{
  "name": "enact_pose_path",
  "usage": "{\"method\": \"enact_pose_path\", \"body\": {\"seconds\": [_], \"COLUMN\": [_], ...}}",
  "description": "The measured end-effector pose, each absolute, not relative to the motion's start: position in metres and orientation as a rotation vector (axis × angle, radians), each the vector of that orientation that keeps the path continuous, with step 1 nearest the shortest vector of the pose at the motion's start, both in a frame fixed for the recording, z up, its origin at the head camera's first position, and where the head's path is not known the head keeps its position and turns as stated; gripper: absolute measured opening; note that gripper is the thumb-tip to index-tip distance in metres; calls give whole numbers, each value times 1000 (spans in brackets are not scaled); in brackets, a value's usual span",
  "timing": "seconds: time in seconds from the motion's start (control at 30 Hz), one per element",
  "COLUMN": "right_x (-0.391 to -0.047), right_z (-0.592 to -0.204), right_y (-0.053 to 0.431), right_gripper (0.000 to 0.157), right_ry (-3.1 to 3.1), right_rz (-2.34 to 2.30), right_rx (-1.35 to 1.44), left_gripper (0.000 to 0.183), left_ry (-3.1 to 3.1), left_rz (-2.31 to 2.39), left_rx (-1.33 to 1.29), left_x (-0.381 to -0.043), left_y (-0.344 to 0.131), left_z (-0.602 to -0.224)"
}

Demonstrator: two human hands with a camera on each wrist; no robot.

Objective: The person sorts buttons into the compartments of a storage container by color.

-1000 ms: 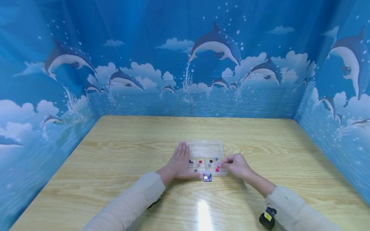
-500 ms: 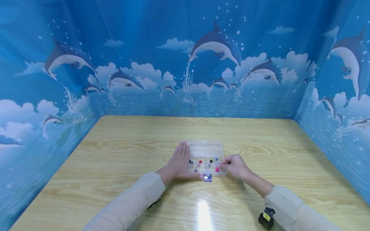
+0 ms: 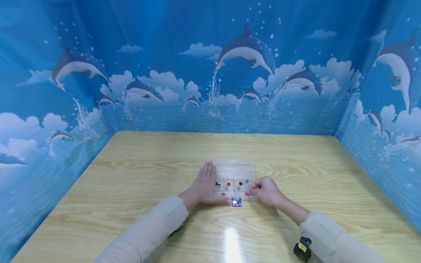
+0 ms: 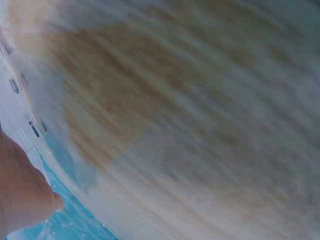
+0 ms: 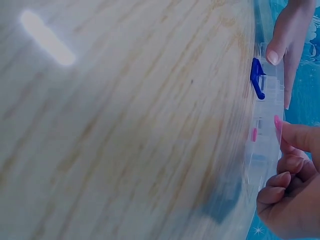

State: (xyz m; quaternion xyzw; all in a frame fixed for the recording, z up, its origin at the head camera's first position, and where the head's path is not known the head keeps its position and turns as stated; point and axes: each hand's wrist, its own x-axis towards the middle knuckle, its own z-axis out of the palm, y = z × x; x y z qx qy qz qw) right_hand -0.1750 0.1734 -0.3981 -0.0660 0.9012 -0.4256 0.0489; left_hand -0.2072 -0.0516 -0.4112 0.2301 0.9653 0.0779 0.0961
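Note:
A clear plastic compartment box (image 3: 234,197) lies on the table with its lid (image 3: 234,169) folded back and a blue latch (image 3: 236,202) at the front. My left hand (image 3: 205,186) rests along the box's left side, fingers straight, thumb stretched along the front edge by the latch. Over the right-hand compartments, my right hand (image 3: 267,190) pinches a small pink piece (image 5: 277,121) between thumb and finger, clearest in the right wrist view. Below it, another pink piece (image 5: 254,134) shows through the box wall. The left wrist view shows mostly blurred tabletop and part of the left hand (image 4: 25,185).
Other compartments hold small pieces, among them a red one (image 3: 228,184), a black one (image 3: 241,183) and a blue one (image 3: 247,181). The wood-grain table (image 3: 148,164) extends around the box. A dolphin-print curtain (image 3: 184,73) encloses its back and sides.
My right hand has shifted slightly left over the compartment, covering more of the pink pieces. The left hand and the box keep their places.

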Motion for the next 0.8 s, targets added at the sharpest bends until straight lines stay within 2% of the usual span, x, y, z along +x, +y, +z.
{"method": "enact_pose_path", "body": {"seconds": [0.57, 0.8], "right_x": [-175, -173], "right_z": [-398, -394], "right_y": [172, 175], "right_gripper": [9, 8], "right_ry": [2794, 2739], "right_rz": [-1233, -1326], "right_rx": [-271, -201], "left_gripper": [128, 131], "left_ry": [2860, 2882], "left_rz": [266, 257], "left_rx": [676, 685], "left_x": [-206, -207], "left_y": [-52, -54], "left_z": [-411, -414]}}
